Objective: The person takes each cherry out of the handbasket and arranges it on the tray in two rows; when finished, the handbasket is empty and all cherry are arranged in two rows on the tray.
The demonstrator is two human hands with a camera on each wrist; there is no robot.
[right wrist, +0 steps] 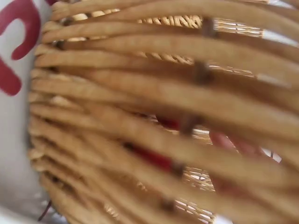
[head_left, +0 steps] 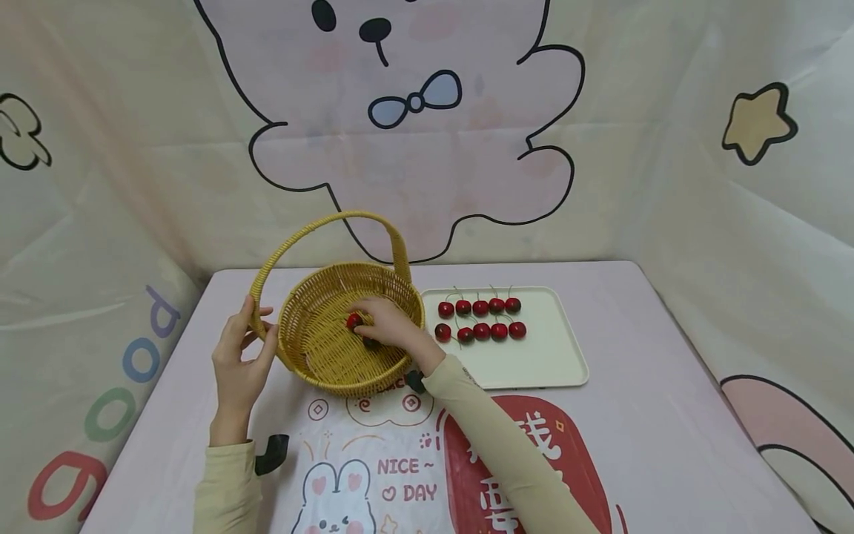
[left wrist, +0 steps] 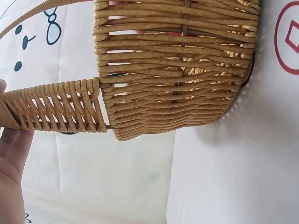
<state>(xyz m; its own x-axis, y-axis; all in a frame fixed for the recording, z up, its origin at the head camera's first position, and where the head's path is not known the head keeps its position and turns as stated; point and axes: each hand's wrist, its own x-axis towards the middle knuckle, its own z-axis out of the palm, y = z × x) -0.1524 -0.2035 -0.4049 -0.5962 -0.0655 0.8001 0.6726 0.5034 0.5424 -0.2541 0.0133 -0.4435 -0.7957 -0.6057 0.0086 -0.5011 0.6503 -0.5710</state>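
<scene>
A yellow woven basket (head_left: 320, 352) with a tall arched handle (head_left: 293, 236) stands on the table. My left hand (head_left: 242, 363) holds the lower left end of the handle between thumb and fingers; the left wrist view shows that hand (left wrist: 14, 154) at the handle's edge. Inside the basket, my right hand (head_left: 394, 324) reaches in from the right and pinches a dark red cherry (head_left: 354, 321) between thumb and fingers. Another dark cherry (head_left: 371, 343) lies below the thumb, partly covered. In the right wrist view, woven strands (right wrist: 117, 93) hide most of the hand and the red fruit.
Right of the basket, a cream tray (head_left: 554, 356) bears two rows of cherries (head_left: 482, 331) with stems. A printed mat with a rabbit (head_left: 336, 497) and red lettering covers the table's front. Patterned cloth (head_left: 634, 148) hangs behind and at the sides.
</scene>
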